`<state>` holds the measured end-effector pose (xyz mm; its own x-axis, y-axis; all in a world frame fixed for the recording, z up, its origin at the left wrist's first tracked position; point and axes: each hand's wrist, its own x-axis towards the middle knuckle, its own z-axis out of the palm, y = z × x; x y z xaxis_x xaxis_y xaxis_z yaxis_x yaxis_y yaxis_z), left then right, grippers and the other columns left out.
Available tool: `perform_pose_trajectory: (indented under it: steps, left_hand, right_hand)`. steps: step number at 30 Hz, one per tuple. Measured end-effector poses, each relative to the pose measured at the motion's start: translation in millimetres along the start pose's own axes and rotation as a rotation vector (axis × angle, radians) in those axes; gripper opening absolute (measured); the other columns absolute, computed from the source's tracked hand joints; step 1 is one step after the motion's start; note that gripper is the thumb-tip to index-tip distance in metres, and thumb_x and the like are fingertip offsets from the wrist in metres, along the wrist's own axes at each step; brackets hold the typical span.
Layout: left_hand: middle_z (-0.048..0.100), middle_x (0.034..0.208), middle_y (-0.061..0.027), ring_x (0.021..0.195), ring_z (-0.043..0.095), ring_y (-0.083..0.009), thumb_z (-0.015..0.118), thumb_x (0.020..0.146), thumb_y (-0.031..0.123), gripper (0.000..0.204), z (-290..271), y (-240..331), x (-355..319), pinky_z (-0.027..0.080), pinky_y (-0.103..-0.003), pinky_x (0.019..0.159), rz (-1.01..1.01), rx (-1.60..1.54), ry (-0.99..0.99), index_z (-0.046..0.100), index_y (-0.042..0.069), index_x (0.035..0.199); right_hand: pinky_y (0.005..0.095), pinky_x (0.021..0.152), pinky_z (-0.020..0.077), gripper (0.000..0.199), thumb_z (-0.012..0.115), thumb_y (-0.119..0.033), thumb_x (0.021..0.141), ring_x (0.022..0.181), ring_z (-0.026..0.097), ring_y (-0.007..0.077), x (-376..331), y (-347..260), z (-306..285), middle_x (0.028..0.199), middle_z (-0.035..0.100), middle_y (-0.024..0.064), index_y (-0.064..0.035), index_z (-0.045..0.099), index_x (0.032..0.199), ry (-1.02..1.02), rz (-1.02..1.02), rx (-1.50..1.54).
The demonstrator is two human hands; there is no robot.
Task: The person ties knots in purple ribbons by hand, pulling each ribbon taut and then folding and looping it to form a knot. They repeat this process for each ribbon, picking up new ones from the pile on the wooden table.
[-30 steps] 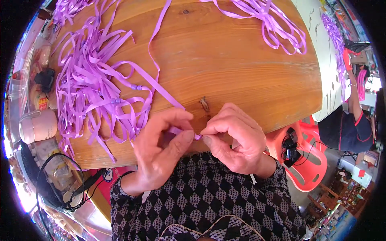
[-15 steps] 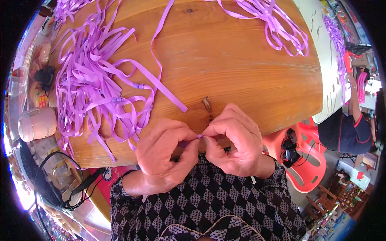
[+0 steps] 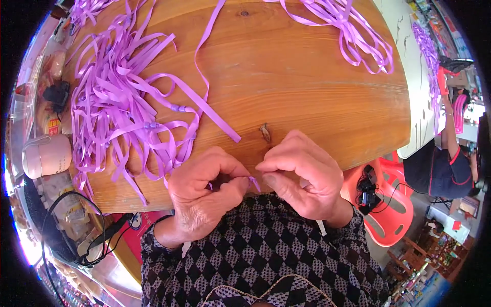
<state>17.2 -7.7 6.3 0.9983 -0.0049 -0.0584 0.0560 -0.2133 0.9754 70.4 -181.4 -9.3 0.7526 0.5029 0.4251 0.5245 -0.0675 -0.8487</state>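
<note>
Between its thumb and forefinger my left hand (image 3: 207,189) pinches a narrow purple ribbon (image 3: 254,182); a short knotted-looking end sticks out past the fingertips. Just to its right is my right hand (image 3: 304,179), with thumb and forefinger a little apart and nothing visible between them. It is curled, and its other fingers are partly hidden. Left of my hands lies a large tangled pile of purple ribbons (image 3: 117,97), some with small darker purple pieces on them. One long strand runs from the far edge down toward the pile.
A wooden table (image 3: 307,102) lies under the ribbons. More looped purple ribbons (image 3: 358,38) lie at the far right. A pink container (image 3: 47,156) and black cables (image 3: 46,230) are at the left. On the right stand a red plastic chair (image 3: 391,220) and another person (image 3: 434,171) in dark clothing.
My right hand has let go of the ribbon end and moved slightly right, its fingertips parting. The ribbon's short end now shows beyond my left fingertips.
</note>
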Motion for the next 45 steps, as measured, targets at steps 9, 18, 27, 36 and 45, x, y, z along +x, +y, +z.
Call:
perform_pose_trajectory:
  steps: [9,18,27,36,45]
  left_hand:
    - [0.052,0.066,-0.0025,0.054,0.046,-0.0056,0.061,0.067,-0.007,0.009,5,0,-3,0.034,-0.019,0.045,0.065,0.005,0.058,0.059,0.001,0.07]
    - [0.055,0.066,-0.0015,0.053,0.045,-0.0045,0.062,0.065,-0.006,0.008,5,-2,-3,0.033,-0.019,0.046,-0.04,-0.108,0.071,0.059,0.0,0.069]
    - [0.057,0.067,0.0005,0.06,0.049,-0.0019,0.058,0.076,-0.001,0.002,-1,11,-1,0.038,-0.017,0.051,-0.437,-0.48,-0.001,0.06,-0.002,0.077]
    - [0.057,0.07,0.0023,0.062,0.048,-0.0012,0.06,0.078,0.001,0.007,-10,5,-3,0.037,-0.016,0.054,-0.16,-0.067,-0.176,0.062,0.0,0.084]
    - [0.056,0.068,0.0042,0.061,0.047,0.0006,0.062,0.078,0.004,0.006,-5,12,-3,0.037,-0.015,0.053,-0.427,-0.293,-0.161,0.061,-0.001,0.08]
  right_hand:
    - [0.0303,0.05,0.0379,0.024,0.063,0.009,0.058,0.059,0.049,0.0225,0,-5,12,0.07,0.054,0.0078,-0.0005,0.057,0.079,-0.016,-0.101,-0.151]
    - [0.0304,0.045,0.034,0.02,0.057,0.008,0.056,0.052,0.046,0.0223,-4,1,21,0.067,0.051,0.0077,-0.0001,0.053,0.074,0.126,-0.321,-0.396]
    - [0.0301,0.045,0.0346,0.016,0.057,0.007,0.06,0.052,0.046,0.0217,-7,3,16,0.067,0.05,0.0074,0.0006,0.052,0.074,0.134,-0.343,-0.38]
    - [0.0292,0.046,0.0356,0.022,0.059,0.01,0.059,0.054,0.047,0.0218,-9,3,12,0.068,0.052,0.0067,-0.0007,0.053,0.078,0.125,-0.265,-0.322]
    - [0.0292,0.049,0.0374,0.023,0.061,0.008,0.061,0.056,0.047,0.0224,-10,3,12,0.07,0.053,0.0067,-0.0019,0.052,0.079,0.067,-0.238,-0.266]
